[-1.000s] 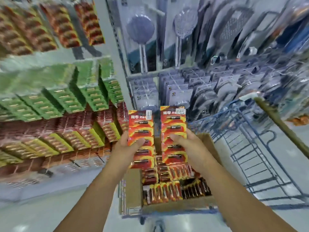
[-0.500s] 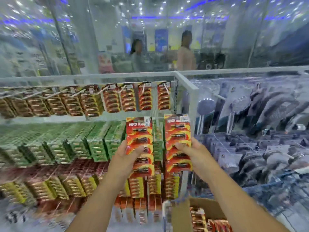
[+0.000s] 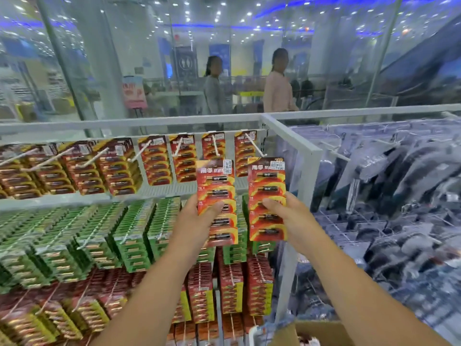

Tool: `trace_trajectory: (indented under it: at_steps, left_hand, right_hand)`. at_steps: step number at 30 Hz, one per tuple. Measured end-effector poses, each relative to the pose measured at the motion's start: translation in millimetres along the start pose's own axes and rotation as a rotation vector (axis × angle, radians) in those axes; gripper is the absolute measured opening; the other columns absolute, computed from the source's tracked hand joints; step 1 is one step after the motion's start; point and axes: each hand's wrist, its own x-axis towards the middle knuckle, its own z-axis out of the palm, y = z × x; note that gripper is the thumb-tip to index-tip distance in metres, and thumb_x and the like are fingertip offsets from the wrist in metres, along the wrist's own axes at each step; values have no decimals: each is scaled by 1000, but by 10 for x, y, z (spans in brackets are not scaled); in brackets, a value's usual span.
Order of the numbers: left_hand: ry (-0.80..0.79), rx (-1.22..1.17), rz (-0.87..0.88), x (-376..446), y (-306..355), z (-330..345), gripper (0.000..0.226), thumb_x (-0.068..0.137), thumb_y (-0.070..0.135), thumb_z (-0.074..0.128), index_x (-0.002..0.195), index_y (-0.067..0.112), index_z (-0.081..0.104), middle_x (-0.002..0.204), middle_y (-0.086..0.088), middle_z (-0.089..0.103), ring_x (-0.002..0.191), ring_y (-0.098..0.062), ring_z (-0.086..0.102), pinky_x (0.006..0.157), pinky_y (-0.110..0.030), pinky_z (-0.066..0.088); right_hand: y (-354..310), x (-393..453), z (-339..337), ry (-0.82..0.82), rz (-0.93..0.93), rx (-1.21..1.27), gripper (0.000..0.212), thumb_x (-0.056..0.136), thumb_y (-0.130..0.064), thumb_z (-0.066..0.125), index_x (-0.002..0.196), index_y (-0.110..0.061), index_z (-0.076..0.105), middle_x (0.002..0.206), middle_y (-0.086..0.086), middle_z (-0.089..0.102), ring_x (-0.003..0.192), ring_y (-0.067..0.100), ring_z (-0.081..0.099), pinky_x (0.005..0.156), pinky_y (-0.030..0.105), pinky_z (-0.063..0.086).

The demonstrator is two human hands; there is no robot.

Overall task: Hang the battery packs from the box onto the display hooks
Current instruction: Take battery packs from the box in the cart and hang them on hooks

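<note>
Two red battery packs are held up in front of the display rack (image 3: pixel 289 151), one in each hand. The left hand (image 3: pixel 197 218) grips the left battery pack (image 3: pixel 216 193) by its lower half, with the thumb across the front of the card. The right hand (image 3: pixel 290 216) grips the right battery pack (image 3: pixel 267 193) the same way, thumb on the front and fingers behind. Both packs stand upright, side by side, with a small gap between them. They sit just below the top row of the rack, where white display hooks (image 3: pixel 252 143) stick out with red and yellow packs (image 3: pixel 159 163) hanging on them. The tops of the held packs are near the two hooks at the right end of that row, but not on them. Green packs (image 3: pixel 104 236) fill the row under it, and more red packs (image 3: pixel 232 293) hang lower down. The box (image 3: pixel 296 333) peeks in at the bottom edge, below the right arm and just right of the rack's white post. Shower heads (image 3: pixel 374 168) hang to the right of the rack.
</note>
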Motion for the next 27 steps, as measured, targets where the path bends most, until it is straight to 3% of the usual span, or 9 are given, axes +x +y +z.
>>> trace_trajectory:
  at_steps: [4,7,9,13,17,22,27]
  left_hand:
    - [21,-39,-10,165,25,185,24,99,32,70,122,39,65,108,7,79,87,-15,79,65,-42,66]
    - [28,-28,14,234,22,287,20,102,24,67,119,35,63,100,8,77,70,-3,76,47,-21,56]
    - [38,-49,18,261,7,317,18,103,23,65,114,37,62,98,10,77,68,-3,75,46,-19,54]
    - [75,-52,53,348,-26,322,18,102,25,67,108,42,64,101,11,79,78,-7,78,53,-24,59]
    - [91,-21,67,411,-21,313,27,97,41,72,123,44,65,114,11,78,103,-19,76,89,-52,61]
    - [93,-57,81,432,15,318,27,98,39,71,124,43,65,113,9,78,103,-22,77,87,-53,62]
    - [90,8,72,560,-86,285,67,75,68,79,134,46,57,128,12,72,120,-25,69,99,-58,56]
  right_hand:
    - [-27,243,-124,-14,4,0,26,99,-27,71,123,-18,66,110,9,79,100,33,77,96,62,57]
    - [-57,360,-179,-29,1,0,19,101,-23,68,119,-19,68,109,10,79,101,33,77,96,60,57]
    - [-48,409,-198,-42,5,-9,18,101,-22,68,119,-19,69,110,9,80,101,32,77,96,60,58]
    - [-37,471,-213,-47,5,-17,18,101,-23,68,119,-21,69,108,6,80,100,29,77,94,56,60]
    - [-39,516,-209,-56,1,-10,18,101,-24,68,119,-22,69,107,4,80,97,25,78,88,50,62]
    - [-35,613,-175,-19,19,-21,19,98,-30,72,116,-28,67,101,-3,81,87,18,80,78,42,63]
    - [75,734,-116,9,19,-26,19,101,-36,67,119,-30,65,106,-4,80,94,20,79,87,48,63]
